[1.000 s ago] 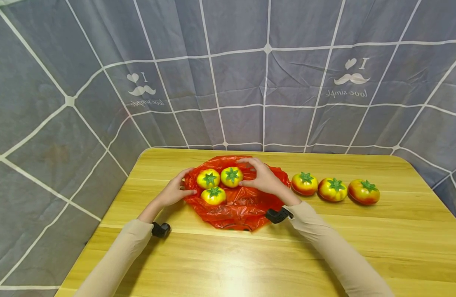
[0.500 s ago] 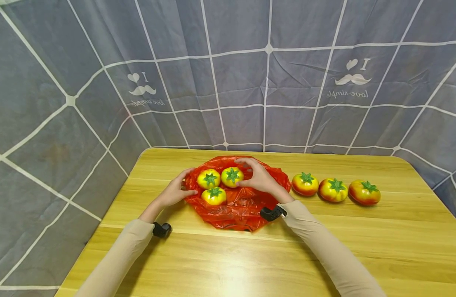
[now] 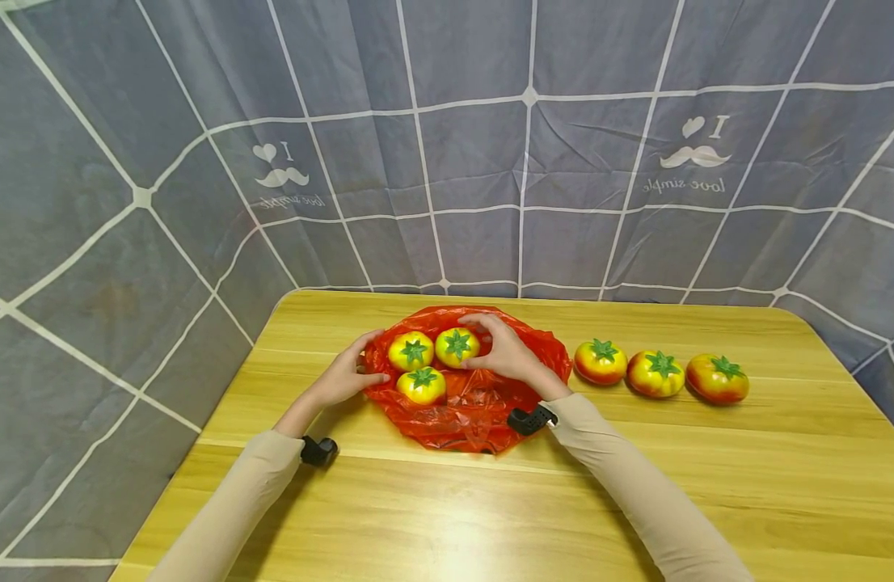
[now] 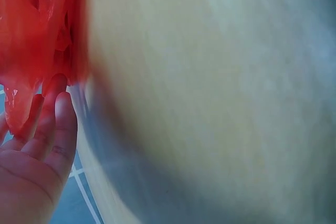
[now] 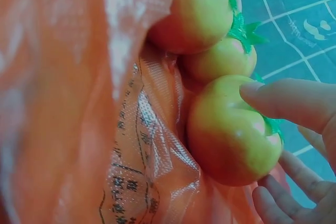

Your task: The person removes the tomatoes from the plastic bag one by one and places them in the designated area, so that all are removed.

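A red plastic bag (image 3: 483, 412) lies spread on the table with three yellow-red tomatoes inside, each topped by a green star-shaped leaf. My right hand (image 3: 501, 352) curves round the back-right tomato (image 3: 450, 349); in the right wrist view the thumb rests on that tomato (image 5: 231, 135) and the fingertips come round its other side. The other two are the back-left tomato (image 3: 406, 361) and the front tomato (image 3: 420, 394). My left hand (image 3: 339, 376) stays at the bag's left edge, thumb and fingers spread apart; in the left wrist view its fairly straight fingers touch the red plastic (image 4: 42, 30).
To the right of the bag several matching items stand in a row: a near tomato (image 3: 598, 370), a middle one and a far-right tomato (image 3: 712, 386). The wooden table (image 3: 418, 501) ends at a grey checked curtain (image 3: 476, 162) behind and to the left.
My right hand has moved slightly left, its thumb and fingers further over the back-right tomato. My left hand, the bag and the tomatoes have kept their places.
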Action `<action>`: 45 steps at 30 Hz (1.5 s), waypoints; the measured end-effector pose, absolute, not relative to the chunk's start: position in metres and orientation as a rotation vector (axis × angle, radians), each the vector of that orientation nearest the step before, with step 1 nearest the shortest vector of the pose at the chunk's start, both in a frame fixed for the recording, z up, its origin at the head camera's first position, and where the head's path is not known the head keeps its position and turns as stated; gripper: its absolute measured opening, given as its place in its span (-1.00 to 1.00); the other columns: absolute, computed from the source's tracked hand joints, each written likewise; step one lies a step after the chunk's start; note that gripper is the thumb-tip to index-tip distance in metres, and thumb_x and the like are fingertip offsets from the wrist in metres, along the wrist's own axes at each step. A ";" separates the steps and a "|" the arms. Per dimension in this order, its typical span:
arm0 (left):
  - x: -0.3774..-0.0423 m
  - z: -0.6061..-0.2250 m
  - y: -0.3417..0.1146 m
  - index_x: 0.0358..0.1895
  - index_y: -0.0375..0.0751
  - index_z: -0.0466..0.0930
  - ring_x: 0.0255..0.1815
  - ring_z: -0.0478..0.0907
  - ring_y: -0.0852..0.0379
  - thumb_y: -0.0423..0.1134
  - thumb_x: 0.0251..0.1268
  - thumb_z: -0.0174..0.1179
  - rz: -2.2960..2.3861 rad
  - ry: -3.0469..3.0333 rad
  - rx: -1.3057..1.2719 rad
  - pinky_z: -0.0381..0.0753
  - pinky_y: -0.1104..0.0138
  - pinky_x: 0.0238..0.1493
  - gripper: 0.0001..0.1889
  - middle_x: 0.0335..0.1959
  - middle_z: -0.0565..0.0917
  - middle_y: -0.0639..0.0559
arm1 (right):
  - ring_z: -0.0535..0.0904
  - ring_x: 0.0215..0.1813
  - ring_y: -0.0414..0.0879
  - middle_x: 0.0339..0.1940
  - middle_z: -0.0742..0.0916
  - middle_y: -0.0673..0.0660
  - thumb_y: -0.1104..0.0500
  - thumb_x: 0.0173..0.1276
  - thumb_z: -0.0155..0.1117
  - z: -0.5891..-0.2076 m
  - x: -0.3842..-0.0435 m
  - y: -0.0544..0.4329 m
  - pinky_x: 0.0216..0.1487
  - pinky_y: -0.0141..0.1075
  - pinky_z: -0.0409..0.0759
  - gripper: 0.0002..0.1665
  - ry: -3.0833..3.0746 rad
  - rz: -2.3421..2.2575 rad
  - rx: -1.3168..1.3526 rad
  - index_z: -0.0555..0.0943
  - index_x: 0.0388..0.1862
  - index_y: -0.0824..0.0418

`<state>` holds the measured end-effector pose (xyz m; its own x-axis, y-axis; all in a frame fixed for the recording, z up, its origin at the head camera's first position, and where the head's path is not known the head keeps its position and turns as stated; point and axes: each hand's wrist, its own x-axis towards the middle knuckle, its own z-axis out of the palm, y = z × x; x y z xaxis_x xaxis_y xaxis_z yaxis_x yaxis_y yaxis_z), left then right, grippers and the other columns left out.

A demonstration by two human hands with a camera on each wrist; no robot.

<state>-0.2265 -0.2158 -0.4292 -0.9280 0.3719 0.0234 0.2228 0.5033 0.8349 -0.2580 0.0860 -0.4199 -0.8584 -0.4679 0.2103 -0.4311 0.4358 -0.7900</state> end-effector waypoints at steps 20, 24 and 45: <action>-0.223 -0.426 -0.215 0.48 -0.31 0.01 0.16 0.50 -0.33 -0.41 0.21 0.26 1.408 2.577 0.501 0.59 -0.01 0.12 -0.19 0.38 0.27 -0.39 | 0.45 0.21 0.16 0.20 0.53 0.28 0.30 -0.01 0.54 -0.427 -0.257 0.077 0.30 0.01 0.45 -0.25 2.723 -1.331 -0.693 0.49 0.21 0.25; -0.222 -0.426 -0.215 0.47 -0.33 0.02 0.14 0.51 -0.34 -0.42 0.21 0.25 1.426 2.563 0.514 0.61 -0.01 0.10 -0.21 0.37 0.27 -0.41 | 0.46 0.21 0.16 0.18 0.53 0.28 0.30 -0.03 0.55 -0.430 -0.257 0.075 0.32 0.02 0.44 -0.25 2.747 -1.316 -0.659 0.50 0.21 0.23; -0.224 -0.429 -0.218 0.47 -0.33 0.01 0.14 0.50 -0.33 -0.43 0.23 0.23 1.412 2.573 0.497 0.59 -0.01 0.12 -0.21 0.39 0.25 -0.41 | 0.48 0.21 0.17 0.16 0.55 0.26 0.25 -0.03 0.56 -0.431 -0.254 0.071 0.31 0.04 0.45 -0.24 2.781 -1.296 -0.600 0.49 0.21 0.21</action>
